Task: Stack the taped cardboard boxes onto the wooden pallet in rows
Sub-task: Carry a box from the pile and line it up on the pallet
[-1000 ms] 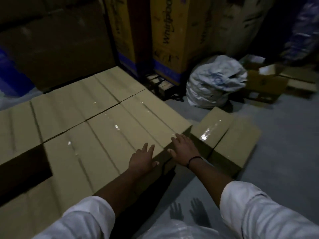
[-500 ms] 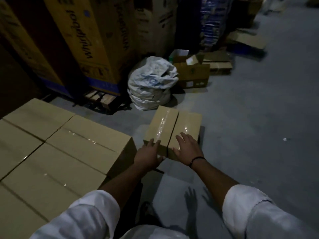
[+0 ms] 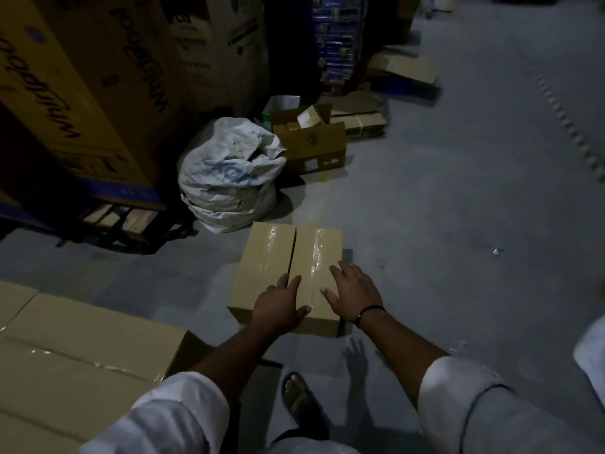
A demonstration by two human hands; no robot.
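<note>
Two taped cardboard boxes lie side by side on the grey floor, the left box (image 3: 260,262) and the right box (image 3: 316,257), each with shiny tape along its top. My left hand (image 3: 280,306) reaches over the near end of the pair, fingers spread, at the seam between them. My right hand (image 3: 353,290), with a dark wristband, is over the right box's near right corner, fingers straight. Whether the hands touch the boxes is unclear. At the lower left is the stack of taped boxes (image 3: 75,348); the pallet under it is hidden.
A white sack (image 3: 226,178) sits just behind the two boxes. An open carton (image 3: 311,142) and flattened cardboard (image 3: 406,68) lie further back. Tall printed cartons (image 3: 82,93) on a wooden pallet (image 3: 114,217) line the left. My sandalled foot (image 3: 298,398) is near the stack.
My view has swung right, away from the stack and toward the two boxes on the floor. Both hands left the stack's top and moved out over the two floor boxes.
</note>
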